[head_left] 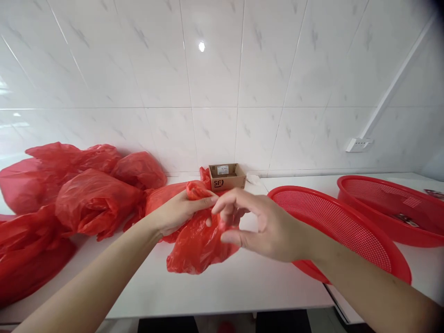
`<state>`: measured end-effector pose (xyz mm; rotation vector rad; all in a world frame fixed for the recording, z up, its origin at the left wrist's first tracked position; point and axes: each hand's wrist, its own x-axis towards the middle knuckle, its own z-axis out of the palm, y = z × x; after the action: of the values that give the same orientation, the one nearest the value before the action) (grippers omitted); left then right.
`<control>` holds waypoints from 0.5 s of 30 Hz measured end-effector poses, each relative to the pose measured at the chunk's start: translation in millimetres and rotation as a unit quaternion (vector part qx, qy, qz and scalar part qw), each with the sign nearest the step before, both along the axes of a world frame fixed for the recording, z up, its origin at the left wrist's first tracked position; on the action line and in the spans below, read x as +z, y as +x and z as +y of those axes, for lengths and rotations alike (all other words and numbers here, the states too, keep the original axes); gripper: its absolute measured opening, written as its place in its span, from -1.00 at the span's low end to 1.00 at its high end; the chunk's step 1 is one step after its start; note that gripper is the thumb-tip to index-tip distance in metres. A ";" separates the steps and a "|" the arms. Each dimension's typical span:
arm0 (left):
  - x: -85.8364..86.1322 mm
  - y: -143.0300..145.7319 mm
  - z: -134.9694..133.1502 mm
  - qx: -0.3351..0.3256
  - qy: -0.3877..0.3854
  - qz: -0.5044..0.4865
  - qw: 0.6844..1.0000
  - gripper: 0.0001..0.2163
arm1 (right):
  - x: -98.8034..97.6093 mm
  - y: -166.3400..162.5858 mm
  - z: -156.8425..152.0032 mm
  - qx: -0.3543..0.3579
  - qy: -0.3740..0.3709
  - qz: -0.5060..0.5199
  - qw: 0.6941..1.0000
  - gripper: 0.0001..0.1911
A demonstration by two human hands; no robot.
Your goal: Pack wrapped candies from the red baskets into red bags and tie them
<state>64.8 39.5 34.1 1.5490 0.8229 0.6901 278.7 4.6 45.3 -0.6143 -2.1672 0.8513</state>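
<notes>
A crumpled red plastic bag (201, 243) hangs between my hands above the white table, its lower part drooping towards the front edge. My left hand (182, 210) is closed round the gathered upper part of the bag, thumb pointing right. From the right, my right hand (258, 224) reaches in with curled fingers and pinches a bit of the red plastic between thumb and fingers. Behind my left hand another red bag (164, 196) lies on the table, partly hidden by the hand. What the held bag contains, if anything, does not show.
Several full red bags (99, 201) are heaped on the left of the white table (156, 291). An open cardboard box (227, 177) stands by the tiled wall. On the right are a red mesh basket (333, 226) and a second red basket (385, 203) with small items inside.
</notes>
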 end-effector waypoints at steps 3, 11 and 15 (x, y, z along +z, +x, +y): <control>5.1 -0.4 -4.9 -0.015 0.082 0.079 0.993 -0.86 | -11.6 -6.0 9.7 -0.032 0.008 0.044 0.998 -0.79; -30.7 8.5 -4.7 0.147 0.381 0.216 0.887 -0.74 | -59.9 -19.7 51.4 -0.047 -0.189 0.045 0.980 -0.65; -40.1 11.2 -4.1 0.175 0.491 0.155 0.839 -0.70 | -55.3 -17.0 45.0 0.037 -0.223 0.032 0.974 -0.73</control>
<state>76.0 35.3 -6.0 2.5140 1.0836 1.2758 261.7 49.7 -10.0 -0.7138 -1.9575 1.3972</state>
